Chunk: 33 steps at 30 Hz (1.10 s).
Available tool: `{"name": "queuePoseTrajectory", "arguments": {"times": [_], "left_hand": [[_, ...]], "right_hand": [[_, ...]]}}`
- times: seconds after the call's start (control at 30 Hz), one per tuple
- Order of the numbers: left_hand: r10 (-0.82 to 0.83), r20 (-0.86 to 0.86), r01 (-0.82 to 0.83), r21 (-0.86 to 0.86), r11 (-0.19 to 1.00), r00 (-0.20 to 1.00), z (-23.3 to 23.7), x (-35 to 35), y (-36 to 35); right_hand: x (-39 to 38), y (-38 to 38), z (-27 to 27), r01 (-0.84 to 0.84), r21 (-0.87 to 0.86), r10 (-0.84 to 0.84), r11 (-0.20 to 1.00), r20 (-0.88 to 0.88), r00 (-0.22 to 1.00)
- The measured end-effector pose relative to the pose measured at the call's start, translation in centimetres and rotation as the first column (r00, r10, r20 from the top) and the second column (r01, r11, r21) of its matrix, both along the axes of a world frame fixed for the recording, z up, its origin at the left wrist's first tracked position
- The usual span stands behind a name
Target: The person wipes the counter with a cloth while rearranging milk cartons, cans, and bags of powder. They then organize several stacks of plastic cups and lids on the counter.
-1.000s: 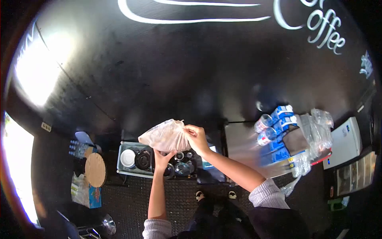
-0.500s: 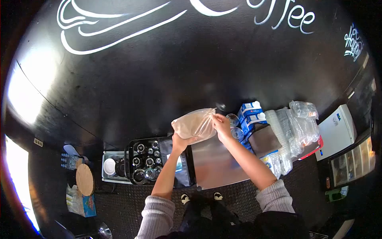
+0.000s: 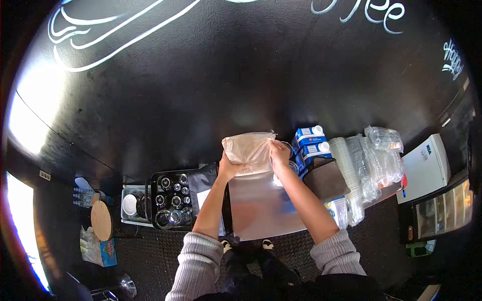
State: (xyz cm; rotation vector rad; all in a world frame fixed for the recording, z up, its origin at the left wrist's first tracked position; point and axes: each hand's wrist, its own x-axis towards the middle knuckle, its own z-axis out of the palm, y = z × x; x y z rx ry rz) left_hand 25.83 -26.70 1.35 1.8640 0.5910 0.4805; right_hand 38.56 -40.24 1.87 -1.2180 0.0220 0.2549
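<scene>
A clear plastic bag with pale brown contents (image 3: 249,150) is held up in front of me, above the metal counter top (image 3: 266,208). My left hand (image 3: 230,166) grips its lower left side, with the thumb along the bottom edge. At the bag's upper right, my right hand (image 3: 279,153) pinches the gathered plastic, its fingers closed. Just right of that hand stand blue-and-white cartons (image 3: 316,149) with white caps. Clear cups or glasses beside them are partly hidden by my right hand and forearm.
Left of the counter top lie a dark grey bag (image 3: 205,181) and a black tray (image 3: 150,193) of glass jars. Rightward are a folded brown cloth (image 3: 326,180), stacked plastic cups (image 3: 346,165) and a white mini fridge (image 3: 424,168). A black wall (image 3: 201,95) rises behind.
My view has shifted slightly right. The bag has moved a little right over the counter and sits more level. Both hands keep their hold on it.
</scene>
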Motion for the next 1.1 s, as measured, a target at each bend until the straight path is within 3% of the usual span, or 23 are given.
{"name": "queuePoseTrajectory", "arguments": {"times": [0.1, 0.2, 0.27, 0.33, 0.4, 0.43, 0.5, 0.53, 0.57, 0.6, 0.67, 0.77, 0.8, 0.87, 0.9, 1.0, 1.07, 1.1], "left_hand": [[0.054, -0.06, -0.055, -0.015, 0.998, 0.997, 0.0, -0.2, -0.4], [0.108, -0.118, -0.106, 0.02, 0.994, 0.987, -0.6, -0.6, -0.7], [0.145, 0.153, -0.151, 0.029, 0.988, 0.978, -2.7, -1.3, -1.2], [0.184, 0.135, -0.197, 0.09, 0.976, 0.974, -3.3, -3.9, -2.4], [0.228, 0.137, -0.217, -0.093, 0.972, 0.964, -2.1, -8.2, -4.1], [0.23, 0.113, -0.213, -0.144, 0.966, 0.967, -1.7, -10.4, -4.6], [0.315, 0.127, -0.289, -0.185, 0.939, 0.941, -2.0, -14.3, -4.7], [0.365, 0.16, -0.326, -0.228, 0.918, 0.917, -2.5, -16.2, -4.5], [0.4, 0.166, -0.356, -0.242, 0.903, 0.901, -2.7, -17.9, -4.2], [0.433, 0.173, -0.385, -0.256, 0.887, 0.885, -2.9, -19.5, -3.8], [0.458, 0.166, -0.425, -0.2, 0.883, 0.873, -3.0, -22.7, -3.1], [0.475, 0.143, -0.415, -0.317, 0.853, 0.868, -3.3, -26.5, -2.4], [0.484, 0.132, -0.425, -0.321, 0.846, 0.865, -2.9, -27.5, -2.3], [0.513, 0.141, -0.436, -0.369, 0.821, 0.847, -2.6, -28.9, -1.9], [0.505, 0.171, -0.437, -0.321, 0.84, 0.846, -3.1, -29.5, -1.5], [0.528, 0.166, -0.448, -0.359, 0.819, 0.833, -4.5, -30.4, -0.8], [0.535, 0.153, -0.458, -0.358, 0.814, 0.831, -4.4, -30.1, -0.8], [0.534, 0.146, -0.455, -0.369, 0.81, 0.833, -4.3, -29.8, -0.7]], "right_hand": [[0.1, -0.5, 0.0, -0.059, -0.015, 0.06, 0.998, 0.039, 0.997], [-1.4, -1.1, 2.4, -0.18, 0.09, 0.178, 0.98, 0.034, 0.984], [-2.4, -1.5, 2.0, -0.005, -0.1, 0.015, 0.995, 0.104, 0.994], [-5.3, -1.8, 2.3, 0.122, -0.114, -0.087, 0.986, 0.277, 0.957], [-9.2, -2.4, 3.9, 0.031, -0.172, 0.035, 0.985, 0.365, 0.93], [-10.9, -2.3, 3.1, -0.141, -0.189, 0.199, 0.972, 0.335, 0.921], [-14.3, -1.2, 0.0, -0.433, -0.225, 0.483, 0.873, 0.274, 0.832], [-16.1, -0.3, -1.7, -0.532, -0.282, 0.598, 0.798, 0.269, 0.755], [-18.2, 1.1, -3.0, -0.572, -0.339, 0.641, 0.747, 0.141, 0.754], [-19.1, 2.2, -4.0, -0.643, -0.501, 0.749, 0.579, 0.016, 0.662], [-20.7, 4.4, -6.3, -0.393, -0.883, 0.813, 0.256, -0.024, 0.582], [-21.8, 6.1, -5.3, -0.35, -0.925, 0.737, 0.15, -0.131, 0.663], [-21.9, 6.4, -5.3, -0.35, -0.925, 0.737, 0.15, -0.132, 0.663], [-22.0, 6.6, -5.1, -0.646, -0.692, 0.69, 0.322, -0.295, 0.661], [-22.3, 6.7, -5.0, -0.645, -0.694, 0.692, 0.32, -0.294, 0.659], [-23.3, 6.8, -4.4, -0.588, -0.626, 0.681, 0.512, -0.122, 0.722], [-23.8, 6.5, -1.6, -0.627, -0.559, 0.728, 0.543, -0.059, 0.683], [-23.9, 6.4, -1.5, -0.547, -0.565, 0.737, 0.618, 0.174, 0.653]]}}
